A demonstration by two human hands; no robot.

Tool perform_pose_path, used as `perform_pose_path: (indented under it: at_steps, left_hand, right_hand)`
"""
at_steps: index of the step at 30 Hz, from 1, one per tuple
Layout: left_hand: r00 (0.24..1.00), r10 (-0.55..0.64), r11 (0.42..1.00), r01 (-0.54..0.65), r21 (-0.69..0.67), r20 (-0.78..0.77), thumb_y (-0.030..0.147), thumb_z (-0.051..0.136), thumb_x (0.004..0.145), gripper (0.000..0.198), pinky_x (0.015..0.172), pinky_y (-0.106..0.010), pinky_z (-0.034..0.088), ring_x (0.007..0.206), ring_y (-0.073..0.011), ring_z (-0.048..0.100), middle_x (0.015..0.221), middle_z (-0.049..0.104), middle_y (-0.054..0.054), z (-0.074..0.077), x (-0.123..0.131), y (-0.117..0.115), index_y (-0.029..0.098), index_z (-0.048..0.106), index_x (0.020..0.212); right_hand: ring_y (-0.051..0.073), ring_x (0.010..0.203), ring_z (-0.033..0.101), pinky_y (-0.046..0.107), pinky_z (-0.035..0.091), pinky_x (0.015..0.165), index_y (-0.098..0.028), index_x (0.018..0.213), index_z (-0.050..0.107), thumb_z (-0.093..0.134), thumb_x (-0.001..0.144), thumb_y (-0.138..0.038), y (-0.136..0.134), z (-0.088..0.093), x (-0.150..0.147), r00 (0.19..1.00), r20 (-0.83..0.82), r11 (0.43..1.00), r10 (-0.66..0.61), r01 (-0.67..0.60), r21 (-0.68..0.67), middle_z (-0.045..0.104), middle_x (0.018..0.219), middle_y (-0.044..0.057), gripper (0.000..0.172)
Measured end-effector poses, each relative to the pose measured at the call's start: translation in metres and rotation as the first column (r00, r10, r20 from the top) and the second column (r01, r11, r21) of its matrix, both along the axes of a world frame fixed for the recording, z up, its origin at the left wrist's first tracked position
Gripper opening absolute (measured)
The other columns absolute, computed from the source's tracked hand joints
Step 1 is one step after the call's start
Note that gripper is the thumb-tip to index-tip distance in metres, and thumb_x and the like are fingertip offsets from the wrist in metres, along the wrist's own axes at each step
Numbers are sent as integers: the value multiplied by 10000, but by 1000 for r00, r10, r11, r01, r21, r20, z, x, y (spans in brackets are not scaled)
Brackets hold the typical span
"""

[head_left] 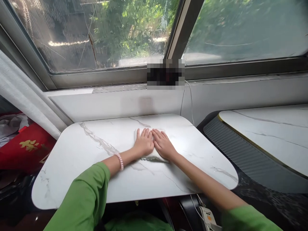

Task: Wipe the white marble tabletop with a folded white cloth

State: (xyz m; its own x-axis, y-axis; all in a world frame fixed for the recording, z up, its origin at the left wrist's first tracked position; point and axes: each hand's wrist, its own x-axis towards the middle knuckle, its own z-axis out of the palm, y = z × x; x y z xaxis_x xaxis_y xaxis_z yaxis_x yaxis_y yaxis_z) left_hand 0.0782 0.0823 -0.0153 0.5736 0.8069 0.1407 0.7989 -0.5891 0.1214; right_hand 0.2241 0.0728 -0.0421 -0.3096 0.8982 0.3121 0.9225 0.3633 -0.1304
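Both hands lie flat, side by side, on a folded white cloth (154, 156) in the middle of a white marble-patterned table (79, 150). My left hand (144, 142) has its fingers stretched forward, and a pink-and-white beaded band circles that wrist. Beside it, touching along the thumb side, my right hand (163, 144) also presses down with fingers extended. Most of the cloth is covered by the palms; a greyish edge shows below them and a thin strip above.
A window (115, 38) with a metal frame rises behind the table. White cables (191, 99) hang from the sill, where one object is blurred out. A second marble-patterned table (269, 128) stands right. At left are a white curtain (26, 86) and a red bag (29, 147).
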Motion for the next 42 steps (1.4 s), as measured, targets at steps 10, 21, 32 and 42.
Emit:
perform_pose_path:
  at_steps: [10, 21, 32, 42]
  left_hand:
    - [987, 144, 986, -149, 76, 69, 224, 291, 919, 460, 1138, -493, 105, 1351, -229, 291, 1436, 395, -133, -5, 15, 99, 82, 404, 1342]
    - [998, 39, 998, -40, 42, 39, 277, 288, 933, 509, 1143, -500, 80, 1386, -255, 220, 1482, 307, -160, -3, 26, 7, 51, 364, 1383]
    - [991, -132, 991, 133, 26, -35, 327, 245, 938, 561, 1121, -564, 99, 1397, -299, 175, 1489, 270, -182, 5, 42, -108, 29, 326, 1407]
    - [993, -114, 993, 114, 13, -7, 305, 251, 930, 555, 1128, -545, 93, 1392, -287, 194, 1488, 284, -175, 2, 54, -78, 26, 317, 1405]
  right_hand:
    - [224, 1323, 359, 399, 263, 1096, -35, 1336, 430, 258, 874, -177, 107, 10, 3, 1000, 0, 1000, 4, -4, -20, 442, 1406, 138, 513]
    - [225, 1373, 277, 445, 249, 1117, -52, 1399, 360, 212, 938, -257, 7, 1, 28, 1000, 15, 999, 9, -9, -39, 359, 1462, 133, 526]
    - [216, 1381, 263, 485, 305, 1094, -134, 1484, 180, 209, 962, -272, -128, -5, 48, 1000, -8, 995, -11, 12, 96, 341, 1474, 115, 540]
    - [206, 1362, 305, 466, 288, 1097, -137, 1440, 306, 211, 935, -256, -93, -3, 56, 998, -28, 998, -51, 52, 33, 403, 1441, 104, 527]
